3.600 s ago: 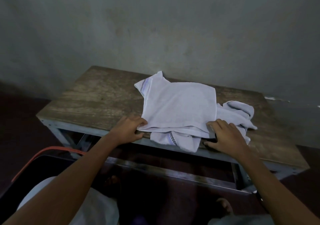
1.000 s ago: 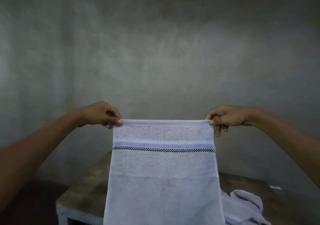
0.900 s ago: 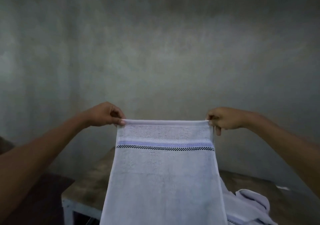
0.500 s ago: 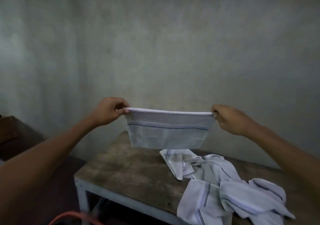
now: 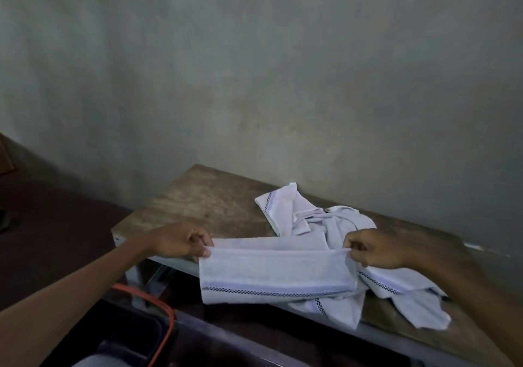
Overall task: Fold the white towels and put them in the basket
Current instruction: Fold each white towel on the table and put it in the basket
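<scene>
Head view: left hand (image 5: 181,240) and right hand (image 5: 376,249) pinch the folded towel (image 5: 276,274), long axis left-right.

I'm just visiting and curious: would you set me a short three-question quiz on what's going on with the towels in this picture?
1. True or false: the folded towel is held by both the left hand and the right hand.
2. Multiple choice: the heap of unfolded towels lies A) on the wooden table, B) in the basket, C) on the floor.
3. Fill in: the basket's rim is coloured ____.

Key: 1 true, each hand pinches one upper corner. 2 A. 3 orange.
</scene>
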The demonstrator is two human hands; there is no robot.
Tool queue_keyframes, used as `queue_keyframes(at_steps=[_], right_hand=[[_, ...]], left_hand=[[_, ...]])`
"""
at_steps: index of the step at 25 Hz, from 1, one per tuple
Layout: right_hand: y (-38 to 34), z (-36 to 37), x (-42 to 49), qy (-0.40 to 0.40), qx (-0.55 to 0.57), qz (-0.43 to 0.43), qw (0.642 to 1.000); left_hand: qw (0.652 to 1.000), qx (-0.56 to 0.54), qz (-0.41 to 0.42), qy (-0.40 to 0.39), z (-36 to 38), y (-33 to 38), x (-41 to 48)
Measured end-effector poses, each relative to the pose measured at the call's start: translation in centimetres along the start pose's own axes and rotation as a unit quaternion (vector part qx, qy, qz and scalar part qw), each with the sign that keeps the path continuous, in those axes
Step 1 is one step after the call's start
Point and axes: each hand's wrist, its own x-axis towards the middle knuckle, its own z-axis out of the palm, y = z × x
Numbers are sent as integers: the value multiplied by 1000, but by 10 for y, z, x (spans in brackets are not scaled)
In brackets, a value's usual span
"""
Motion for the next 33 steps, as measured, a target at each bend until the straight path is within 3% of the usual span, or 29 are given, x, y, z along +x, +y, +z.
queue_keyframes(at_steps=[6,12,15,19,23,29,33], right_hand=[[28,32,69,48,-32,1,998],[43,48,126,152,-157,27,975],[45,55,138,147,-196,18,969],[47,59,143,96,-148,15,984],[42,55,149,73,-256,2,964],[27,-3,113,17,-93,0,996],[1,-70,58,65,27,-1,998]], left_hand=[[997,53,-18,58,27,-38,45],[983,87,-34,160,39,-63,84],[984,95,-17,150,43,-71,95],[989,84,-10,124,42,-79,101],[986,158,2,54,31,-72,102],[986,105,54,117,-17,-27,70],[982,51,75,165,-72,24,32]])
